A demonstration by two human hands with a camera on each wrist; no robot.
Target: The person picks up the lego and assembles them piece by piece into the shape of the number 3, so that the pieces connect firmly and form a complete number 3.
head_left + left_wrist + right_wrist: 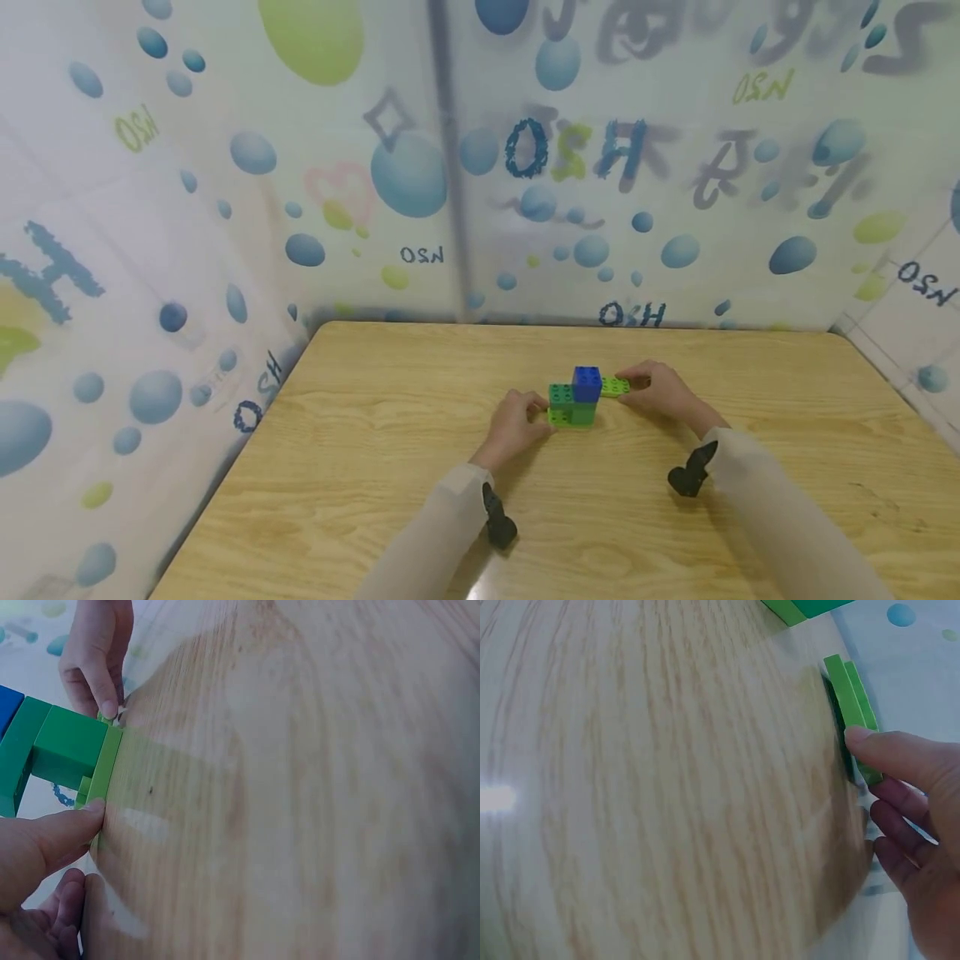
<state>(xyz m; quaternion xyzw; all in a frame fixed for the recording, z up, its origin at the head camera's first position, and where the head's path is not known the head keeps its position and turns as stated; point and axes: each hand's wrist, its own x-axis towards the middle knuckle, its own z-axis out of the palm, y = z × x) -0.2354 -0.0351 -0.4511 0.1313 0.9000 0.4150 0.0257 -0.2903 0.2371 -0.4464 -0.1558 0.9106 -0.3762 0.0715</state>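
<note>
A small stack of toy building bricks stands on the table. Its base is a flat light-green brick, with a green brick on it, another green brick higher on the left, and a blue brick on top at the right. My left hand pinches the left end of that flat base, thumb along its near edge. To the right of the stack, my right hand holds a second flat light-green brick by one end between thumb and fingers, studs up and apart from the stack.
The wooden table extends around both hands. Behind it rises a wall covered in printed bubbles and letters, and another patterned wall borders the left side. Dark wrist devices sit at both cuffs.
</note>
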